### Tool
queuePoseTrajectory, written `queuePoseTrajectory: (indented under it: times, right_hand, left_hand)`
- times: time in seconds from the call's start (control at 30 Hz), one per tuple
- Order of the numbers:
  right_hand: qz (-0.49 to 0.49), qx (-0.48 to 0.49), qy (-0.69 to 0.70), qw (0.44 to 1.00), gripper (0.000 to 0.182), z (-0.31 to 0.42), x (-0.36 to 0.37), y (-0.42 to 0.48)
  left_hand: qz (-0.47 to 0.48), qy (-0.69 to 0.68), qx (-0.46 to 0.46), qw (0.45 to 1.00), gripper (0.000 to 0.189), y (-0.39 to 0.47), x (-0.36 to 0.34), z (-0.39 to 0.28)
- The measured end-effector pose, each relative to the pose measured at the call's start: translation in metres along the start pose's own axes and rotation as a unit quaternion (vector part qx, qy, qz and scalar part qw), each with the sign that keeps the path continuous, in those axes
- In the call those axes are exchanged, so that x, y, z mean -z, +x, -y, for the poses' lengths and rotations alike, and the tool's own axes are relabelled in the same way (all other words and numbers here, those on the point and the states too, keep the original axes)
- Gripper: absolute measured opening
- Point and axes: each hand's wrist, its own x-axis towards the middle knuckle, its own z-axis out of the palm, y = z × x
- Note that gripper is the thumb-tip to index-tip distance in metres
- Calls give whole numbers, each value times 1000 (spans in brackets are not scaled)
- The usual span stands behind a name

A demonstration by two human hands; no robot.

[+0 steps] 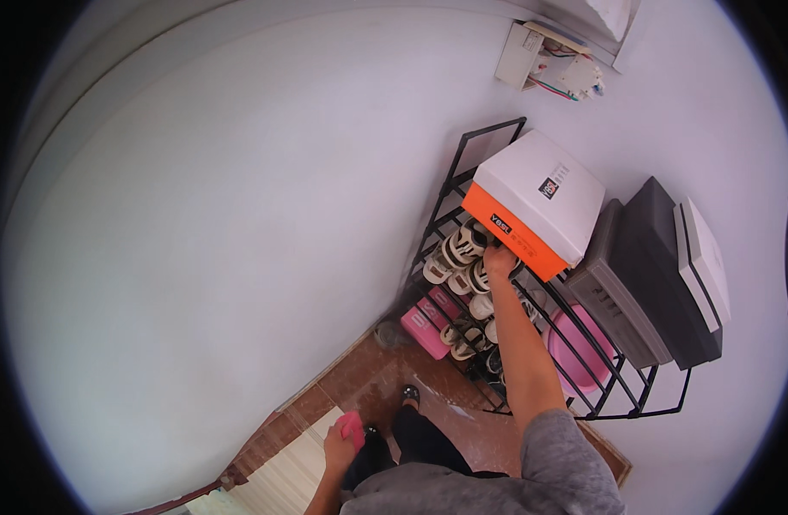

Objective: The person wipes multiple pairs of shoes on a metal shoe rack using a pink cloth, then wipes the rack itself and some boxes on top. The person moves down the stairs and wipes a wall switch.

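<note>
My right hand point(500, 262) reaches onto the upper part of a black metal shoe rack point(457, 158), at a white shoe with dark stripes point(479, 277), just below an orange and white shoebox point(539, 193). Its fingers are partly hidden, so its grip cannot be told. Another striped shoe point(463, 246) sits to the left of it. Low in the view, my left hand point(339, 447) holds a pink cloth point(351, 430) away from the rack. More shoes point(469, 341) and a pink box point(432, 322) are on the lower tiers.
Grey and black storage boxes point(664, 270) stand on the rack at the right, beside a pink basin point(580, 347). A white wall point(207, 225) borders the rack on the left. An electrical box with exposed wires point(519, 55) is on the wall above. A light mat point(287, 473) lies on the reddish floor.
</note>
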Motion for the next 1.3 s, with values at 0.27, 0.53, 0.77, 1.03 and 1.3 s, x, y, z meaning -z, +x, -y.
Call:
queuePoseTrajectory:
  times: [0.27,0.53,0.77,1.03,1.3]
  right_hand:
    - [169,53,-92,980,49,4,-10,31]
    - [43,175,-212,961,63,29,16,-24]
    - [46,119,-187,974,55,12,-22,8]
    - [16,272,-128,954,56,45,29,-29]
    - [531,193,52,823,17,-92,14,-212]
  left_hand:
    - [-20,26,8,999,35,1,-16,22]
    - [25,33,-29,999,34,23,-33,0]
    - [26,77,-28,996,33,32,-30,-2]
    - [12,45,22,999,27,30,-41,21]
    - [52,-16,127,990,25,47,-47,-7]
